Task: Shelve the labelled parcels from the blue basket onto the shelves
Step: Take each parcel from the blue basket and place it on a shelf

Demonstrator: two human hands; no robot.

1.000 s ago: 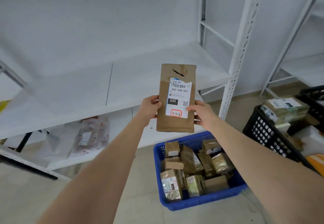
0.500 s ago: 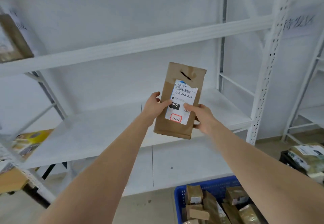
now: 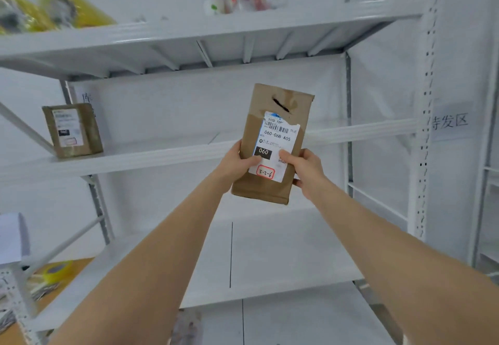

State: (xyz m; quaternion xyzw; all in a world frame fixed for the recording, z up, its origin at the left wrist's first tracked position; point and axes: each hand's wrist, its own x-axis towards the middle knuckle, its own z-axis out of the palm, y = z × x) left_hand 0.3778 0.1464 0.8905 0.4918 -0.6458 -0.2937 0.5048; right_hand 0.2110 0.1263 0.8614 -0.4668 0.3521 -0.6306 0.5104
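Yellow plastic-wrapped packets (image 3: 54, 10) lie at left on the top white metal shelf (image 3: 189, 34). Below them, a small brown labelled box (image 3: 73, 128) stands on the middle shelf (image 3: 148, 155). At centre, a left hand (image 3: 237, 163) and a right hand (image 3: 305, 169), each grip closed, hold a tall brown paper parcel (image 3: 272, 118) upright in the air before the middle shelf. A white paper sign (image 3: 449, 122) hangs at right.
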